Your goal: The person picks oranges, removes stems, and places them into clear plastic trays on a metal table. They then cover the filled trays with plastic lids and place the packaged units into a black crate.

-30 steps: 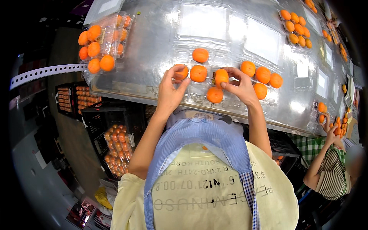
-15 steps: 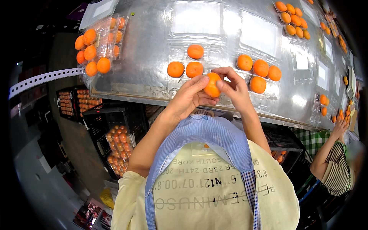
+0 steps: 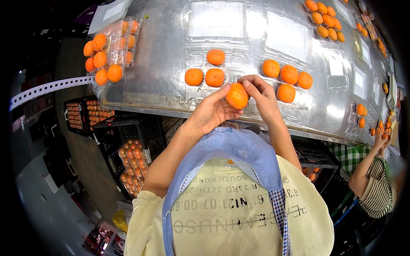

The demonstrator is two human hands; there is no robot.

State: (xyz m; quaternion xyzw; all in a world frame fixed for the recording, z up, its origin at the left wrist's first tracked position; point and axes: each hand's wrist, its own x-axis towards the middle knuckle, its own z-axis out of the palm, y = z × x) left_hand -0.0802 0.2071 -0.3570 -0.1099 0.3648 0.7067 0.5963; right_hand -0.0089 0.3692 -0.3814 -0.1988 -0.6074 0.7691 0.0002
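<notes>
My left hand (image 3: 213, 109) cradles an orange persimmon (image 3: 236, 96), thumb on its side and fingers curled underneath. My right hand (image 3: 260, 94) holds the same fruit from the upper right, thumb and fingers at its rim. Just beyond them lies a clear plastic tray (image 3: 198, 55) with three persimmons (image 3: 215, 77) visible; my hands hide part of it. To its right, another clear tray (image 3: 275, 59) holds several persimmons (image 3: 289, 74).
The steel table (image 3: 153, 68) also bears filled trays (image 3: 111, 55) at left and far right, plus white-padded clamshells (image 3: 215, 19). A white perforated strip (image 3: 49, 88) juts left. Below are black crates (image 3: 104, 138) of packed fruit. A co-worker (image 3: 369, 179) works at right.
My left hand has left the fruit at the tray's left and joined my right hand on one persimmon nearer the table edge. The co-worker's hands have moved slightly right.
</notes>
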